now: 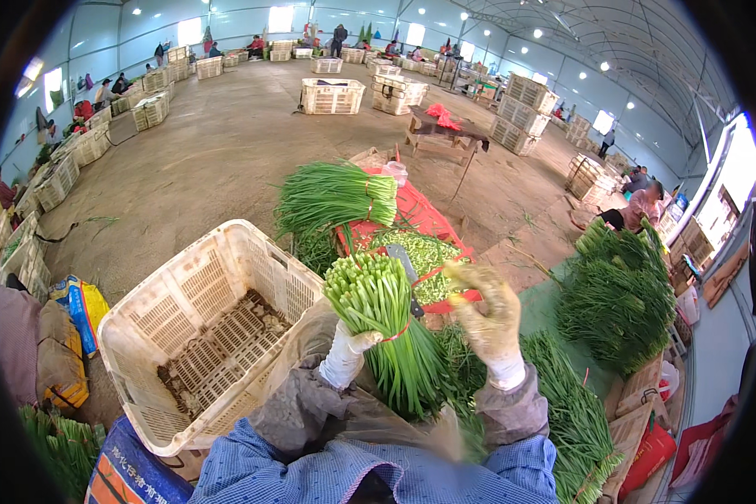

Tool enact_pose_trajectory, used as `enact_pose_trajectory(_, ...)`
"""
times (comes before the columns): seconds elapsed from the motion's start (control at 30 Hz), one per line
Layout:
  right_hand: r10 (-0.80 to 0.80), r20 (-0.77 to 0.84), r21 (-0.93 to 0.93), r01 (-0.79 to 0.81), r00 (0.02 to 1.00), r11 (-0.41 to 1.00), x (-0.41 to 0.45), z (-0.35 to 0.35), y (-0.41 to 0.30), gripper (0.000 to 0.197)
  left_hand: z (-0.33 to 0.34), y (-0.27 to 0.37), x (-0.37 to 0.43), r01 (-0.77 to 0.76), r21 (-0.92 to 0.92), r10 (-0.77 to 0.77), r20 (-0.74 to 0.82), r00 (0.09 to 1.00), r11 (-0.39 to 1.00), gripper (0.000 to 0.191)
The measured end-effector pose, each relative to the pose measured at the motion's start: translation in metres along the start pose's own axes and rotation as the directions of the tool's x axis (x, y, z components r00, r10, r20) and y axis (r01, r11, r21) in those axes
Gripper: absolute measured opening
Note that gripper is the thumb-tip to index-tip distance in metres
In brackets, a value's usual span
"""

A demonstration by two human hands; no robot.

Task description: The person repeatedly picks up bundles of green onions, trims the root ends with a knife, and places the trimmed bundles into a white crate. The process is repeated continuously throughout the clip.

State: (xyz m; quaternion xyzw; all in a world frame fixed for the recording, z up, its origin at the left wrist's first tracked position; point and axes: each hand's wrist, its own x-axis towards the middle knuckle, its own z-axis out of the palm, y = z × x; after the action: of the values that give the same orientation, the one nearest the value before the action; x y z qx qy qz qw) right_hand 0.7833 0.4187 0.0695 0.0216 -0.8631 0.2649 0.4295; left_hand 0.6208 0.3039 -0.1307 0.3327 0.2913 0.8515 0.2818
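My gloved left hand [353, 353] grips a bunch of garlic chives [368, 296], pale cut ends up and green leaves hanging down. A red band [398, 332] circles the bunch beside my thumb. To its right my gloved right hand [488, 315] is raised, thumb and fingers apart, nothing visible between them. A red strip [440, 269] runs close to its fingertips; whether they touch is unclear. Behind the bunch is a knife [403, 258] with a dark handle, over a red tray [419, 211] of chopped stem trimmings [438, 249]. Tied chives [337, 192] lie on the tray's far end.
A large plastic crate [208, 296] stands at my left, dirt on its floor. Loose chives [567, 403] and a tall pile of chives [617, 296] lie at right, near a seated person [642, 205]. Farther off are a wooden table [444, 132] and stacked crates [523, 113].
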Motion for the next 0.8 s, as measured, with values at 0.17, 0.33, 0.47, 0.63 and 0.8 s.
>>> enact_pose_trajectory(0.17, 0.096, 0.108, 0.121, -0.109, 0.989, 0.987, 0.006, 0.02, 0.003, 0.039, 0.016, 0.012, -0.005, -0.076, 0.058, 0.075, 0.024, 0.997, 0.995, 0.082)
enact_pose_trajectory(0.33, 0.047, -0.02, 0.13, -0.044, 0.999, 0.991, 0.004, 0.022, 0.004, 0.029, 0.035, 0.026, -0.005, -0.051, 0.022, 0.052, -0.012, 0.999, 0.998, 0.068)
enact_pose_trajectory(0.47, 0.028, 0.035, 0.05, -0.03, 0.999, 0.998, 0.011, 0.016, -0.008, 0.03, 0.048, 0.03, -0.003, 0.004, -0.022, -0.005, -0.08, 0.997, 1.0, 0.076)
enact_pose_trajectory(0.63, -0.101, 0.264, -0.223, 0.162, 0.959, 0.961, 0.038, 0.015, -0.026, 0.042, 0.06, 0.031, -0.005, 0.003, -0.011, -0.004, -0.078, 0.997, 1.0, 0.072)
enact_pose_trajectory(0.8, -0.014, 0.544, -0.376, 0.258, 0.839, 0.89, 0.057, 0.022, -0.035, 0.041, 0.072, 0.03, -0.003, -0.046, -0.024, 0.044, -0.083, 0.996, 0.999, 0.075)
